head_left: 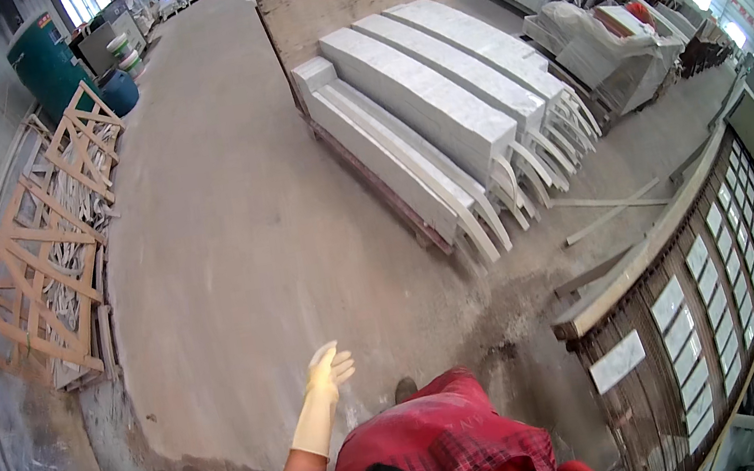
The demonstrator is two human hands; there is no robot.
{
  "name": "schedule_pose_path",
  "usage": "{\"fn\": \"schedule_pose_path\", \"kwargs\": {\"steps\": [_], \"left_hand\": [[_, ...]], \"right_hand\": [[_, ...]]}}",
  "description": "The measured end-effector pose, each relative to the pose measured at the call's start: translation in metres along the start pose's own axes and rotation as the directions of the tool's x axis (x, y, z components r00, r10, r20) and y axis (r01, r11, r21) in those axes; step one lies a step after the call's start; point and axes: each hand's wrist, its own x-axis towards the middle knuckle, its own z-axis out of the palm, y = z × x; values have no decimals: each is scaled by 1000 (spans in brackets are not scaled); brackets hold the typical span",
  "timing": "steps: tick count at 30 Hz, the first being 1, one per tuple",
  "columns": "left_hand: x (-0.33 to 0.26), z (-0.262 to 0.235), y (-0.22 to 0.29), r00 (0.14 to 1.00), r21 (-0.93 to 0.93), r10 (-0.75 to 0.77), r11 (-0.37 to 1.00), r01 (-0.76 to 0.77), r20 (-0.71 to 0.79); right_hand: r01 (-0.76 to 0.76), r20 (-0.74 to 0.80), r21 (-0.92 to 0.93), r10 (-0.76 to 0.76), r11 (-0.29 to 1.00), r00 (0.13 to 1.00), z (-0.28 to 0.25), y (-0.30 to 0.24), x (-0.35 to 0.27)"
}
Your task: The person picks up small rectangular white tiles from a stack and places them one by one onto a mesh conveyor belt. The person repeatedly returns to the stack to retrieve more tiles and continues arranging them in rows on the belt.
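Left hand (327,372), cream glove, fingers spread, holding nothing, hangs over bare concrete floor (233,247). Right hand out of view. Nearest goods: stone slabs (436,110) stacked at 1 o'clock, well apart, untouched. Wooden frames (49,255) at 9 o'clock.

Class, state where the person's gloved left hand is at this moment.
In the head view, the left hand hangs open at lower centre, over the bare concrete floor, beside the red apron.
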Motion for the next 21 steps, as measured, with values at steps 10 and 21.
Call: {"fn": "schedule_pose_path", "kwargs": {"steps": [10,21], "left_hand": [[181,52,88,994,-171,-109,979,109,12],[316,187,305,1000,249,16,968,-11,-16]], "right_hand": [[203,202,-374,-134,905,970,143,-233,129],[294,318,-206,-221,933,922,258,-592,207]]}}
